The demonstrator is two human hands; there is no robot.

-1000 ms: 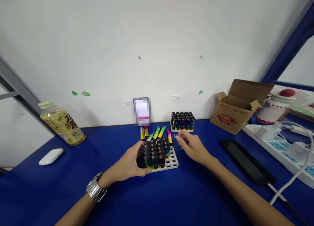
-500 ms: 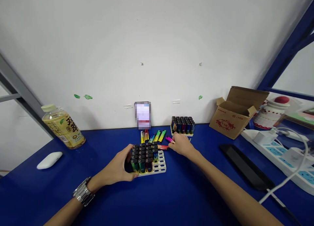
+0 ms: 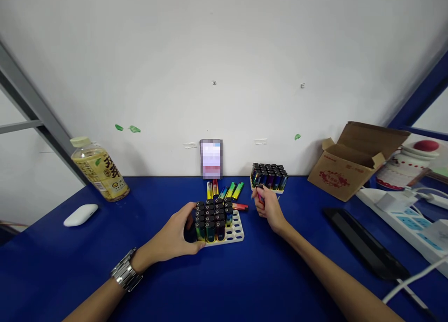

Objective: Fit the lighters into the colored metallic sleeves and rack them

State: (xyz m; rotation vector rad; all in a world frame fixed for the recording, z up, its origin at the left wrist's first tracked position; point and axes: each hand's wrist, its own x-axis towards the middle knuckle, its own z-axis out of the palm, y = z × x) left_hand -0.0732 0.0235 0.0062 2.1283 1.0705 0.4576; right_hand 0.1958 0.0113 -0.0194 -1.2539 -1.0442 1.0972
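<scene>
My left hand (image 3: 175,233) grips the left side of a white rack (image 3: 240,233), thumb at its front edge and fingers behind. Several black-topped lighters (image 3: 210,232) stand upright in the rack, and bare oval holes show along its right side. A pinkish lighter (image 3: 260,199) is upright in my closed right hand (image 3: 272,210), which is held above the table to the right of the rack; the fingers partly cover it. Behind the rack lie several loose lighters (image 3: 231,190) in yellow, green and blue, plus a red lighter (image 3: 241,206) beside its back right corner.
A second, filled lighter rack (image 3: 269,176) stands near the wall. A phone (image 3: 211,159) leans there too. On the left are a drink bottle (image 3: 101,172) and a white case (image 3: 81,215). An open carton (image 3: 336,175), black device (image 3: 364,242) and power strip (image 3: 395,214) occupy the right.
My right hand has lifted the pinkish lighter off the table and drawn it right, turning it upright. My left hand stays on the rack. The whole view has shifted slightly.
</scene>
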